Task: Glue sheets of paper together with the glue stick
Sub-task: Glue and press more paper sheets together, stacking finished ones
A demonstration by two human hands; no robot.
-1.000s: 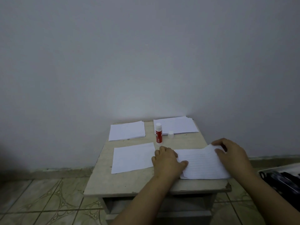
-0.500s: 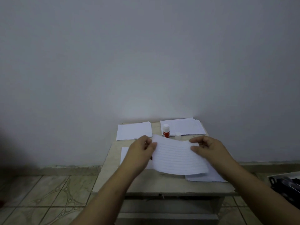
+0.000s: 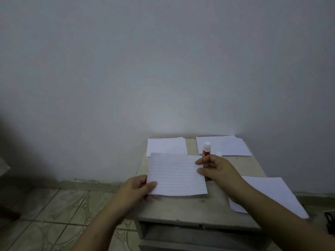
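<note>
Above the left half of a small table (image 3: 190, 207), a lined sheet (image 3: 176, 173) hangs between two hands. Its ruled face is turned up toward the camera, and it sits slightly bowed, with the near edge lower than the far one. The left hand (image 3: 137, 189) pinches the sheet's near left corner, thumb lying on top of the paper and the other fingers curled underneath. The right hand (image 3: 215, 169) pinches the middle of the right edge, fingertips (image 3: 199, 162) on the upper face; how the rest of that hand sits behind the paper cannot be told.

Just beyond the right hand, the glue stick (image 3: 206, 148) stands upright on the tabletop, red body and white top, and its small white cap (image 3: 219, 153) lies beside it. Behind these, at the far right corner, rests a stack of white paper (image 3: 230, 145); a second stack (image 3: 166, 144) lies at the far left, its near edge hidden by the held sheet. Another loose sheet (image 3: 272, 194) lies flat at the near right, partly covered by the right forearm and overhanging the table's edge.

The tabletop is pale and worn, with an open shelf under it. It stands against a plain grey wall (image 3: 163, 69), on a patterned tiled floor (image 3: 54, 214).
</note>
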